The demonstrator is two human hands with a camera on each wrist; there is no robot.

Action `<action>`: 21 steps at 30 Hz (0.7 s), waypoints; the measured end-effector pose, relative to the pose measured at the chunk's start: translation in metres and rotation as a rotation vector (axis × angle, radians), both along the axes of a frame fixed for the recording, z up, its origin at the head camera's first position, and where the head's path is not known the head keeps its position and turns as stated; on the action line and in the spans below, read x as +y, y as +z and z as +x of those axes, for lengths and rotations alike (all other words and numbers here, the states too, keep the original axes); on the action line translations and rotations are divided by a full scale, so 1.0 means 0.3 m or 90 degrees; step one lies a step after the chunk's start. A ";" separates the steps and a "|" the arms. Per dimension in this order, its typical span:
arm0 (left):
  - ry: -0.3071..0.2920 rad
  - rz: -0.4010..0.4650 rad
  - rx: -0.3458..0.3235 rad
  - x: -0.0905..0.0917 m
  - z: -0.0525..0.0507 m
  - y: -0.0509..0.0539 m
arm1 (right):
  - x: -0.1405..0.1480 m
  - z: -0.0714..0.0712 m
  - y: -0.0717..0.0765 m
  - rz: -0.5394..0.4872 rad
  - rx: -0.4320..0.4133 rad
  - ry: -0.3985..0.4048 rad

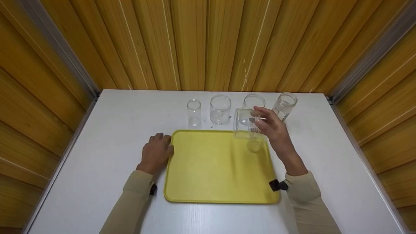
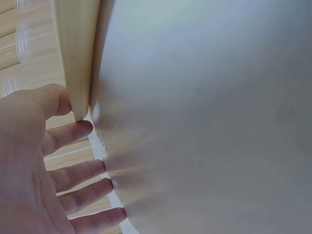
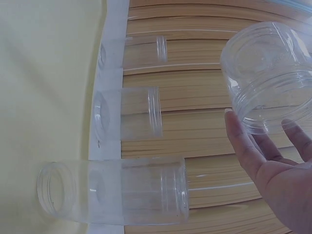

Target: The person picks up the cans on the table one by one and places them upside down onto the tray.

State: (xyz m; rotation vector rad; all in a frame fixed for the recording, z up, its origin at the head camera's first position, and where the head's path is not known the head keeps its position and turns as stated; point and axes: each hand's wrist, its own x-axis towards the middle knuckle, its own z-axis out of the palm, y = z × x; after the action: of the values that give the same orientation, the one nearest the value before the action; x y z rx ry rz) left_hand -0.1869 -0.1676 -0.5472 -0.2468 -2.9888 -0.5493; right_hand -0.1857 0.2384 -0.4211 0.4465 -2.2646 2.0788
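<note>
My right hand holds a clear jar on its side above the far right part of the yellow tray, fingers at the rim. In the right wrist view the mouth of that jar faces the hand. Another clear jar stands with its base on the tray, below the raised one. My left hand rests at the tray's left edge. Its thumb touches the rim, and the other fingertips touch the white table.
Behind the tray stand a slim clear jar, a wider jar, another wide jar and a jar at the right, partly hidden by my right hand. Yellow wood-look panels enclose the table at the back and sides.
</note>
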 end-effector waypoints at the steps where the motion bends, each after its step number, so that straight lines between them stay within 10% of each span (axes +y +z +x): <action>1: 0.001 0.001 -0.002 0.000 -0.001 0.000 | 0.000 0.000 -0.001 -0.001 -0.001 0.000; 21: 0.014 0.027 0.002 0.004 -0.001 0.002 | -0.020 0.001 -0.014 -0.031 -0.009 0.010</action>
State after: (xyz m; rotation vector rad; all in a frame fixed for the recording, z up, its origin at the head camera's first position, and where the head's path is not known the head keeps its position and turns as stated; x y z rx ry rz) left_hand -0.1871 -0.1666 -0.5465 -0.2106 -2.9694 -0.6090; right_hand -0.1854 0.2325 -0.4253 0.4496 -2.2195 2.1459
